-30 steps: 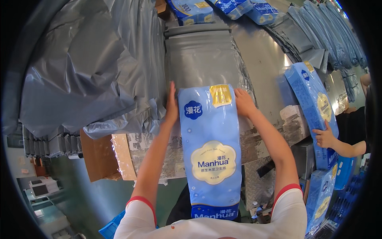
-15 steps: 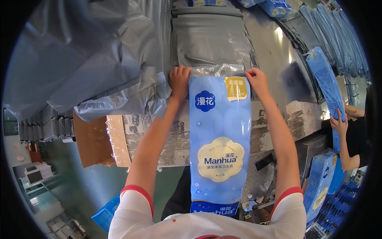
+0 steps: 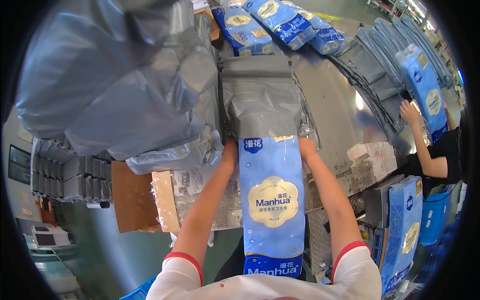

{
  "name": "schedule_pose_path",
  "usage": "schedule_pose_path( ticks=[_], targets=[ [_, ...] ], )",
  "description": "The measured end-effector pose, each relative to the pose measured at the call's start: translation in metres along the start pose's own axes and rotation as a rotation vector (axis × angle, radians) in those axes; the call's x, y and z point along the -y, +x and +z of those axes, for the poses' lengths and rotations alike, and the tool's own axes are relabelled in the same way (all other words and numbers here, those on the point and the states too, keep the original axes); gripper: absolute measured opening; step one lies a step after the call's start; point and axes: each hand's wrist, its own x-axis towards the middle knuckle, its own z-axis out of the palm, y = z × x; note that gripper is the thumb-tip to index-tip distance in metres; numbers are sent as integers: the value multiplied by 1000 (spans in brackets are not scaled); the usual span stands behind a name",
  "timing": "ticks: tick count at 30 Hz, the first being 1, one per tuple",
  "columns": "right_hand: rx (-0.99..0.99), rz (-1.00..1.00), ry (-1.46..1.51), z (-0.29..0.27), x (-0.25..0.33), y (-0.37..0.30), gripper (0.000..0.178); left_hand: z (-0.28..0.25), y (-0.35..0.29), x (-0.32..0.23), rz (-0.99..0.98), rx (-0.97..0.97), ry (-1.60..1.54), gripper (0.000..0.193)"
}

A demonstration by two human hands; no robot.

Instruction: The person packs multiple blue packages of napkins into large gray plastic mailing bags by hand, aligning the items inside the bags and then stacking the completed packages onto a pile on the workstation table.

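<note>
A long blue pack of toilet paper point(image 3: 272, 240) lies lengthwise before me, its near end against my shirt and its far end under the lip of a grey plastic mailing bag point(image 3: 265, 107). My left hand point(image 3: 230, 152) is closed at the pack's left side, by the bag's mouth. On the opposite side my right hand point(image 3: 307, 147) grips the pack at the same height. The bag and pack hide most of the fingers of both hands. The bag lies flat on a pile of similar bags.
Filled grey bags point(image 3: 125, 90) are heaped at the left, above an open cardboard box point(image 3: 132, 195). More blue packs point(image 3: 280, 22) lie at the far edge of the metal table point(image 3: 325, 95). At the right, a co-worker's hand point(image 3: 411, 114) is beside another pack point(image 3: 425, 95); one more pack point(image 3: 402, 230) stands nearer.
The grey bag's lip now covers the pack's far end, which was uncovered before. Both hands appear lower, along the pack's sides. The co-worker's pack has turned to show its front.
</note>
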Motion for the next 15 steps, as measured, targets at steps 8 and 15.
schedule_pose_path(
  ticks=[8, 15],
  targets=[
    [136, -95, -128, 17, -14, -141, 20, -38, -140, 3, 372, 371, 642, 16],
    [675, -167, -150, 52, -18, -350, 23, -68, -349, 45, 398, 881, 538, 21]
  ],
)
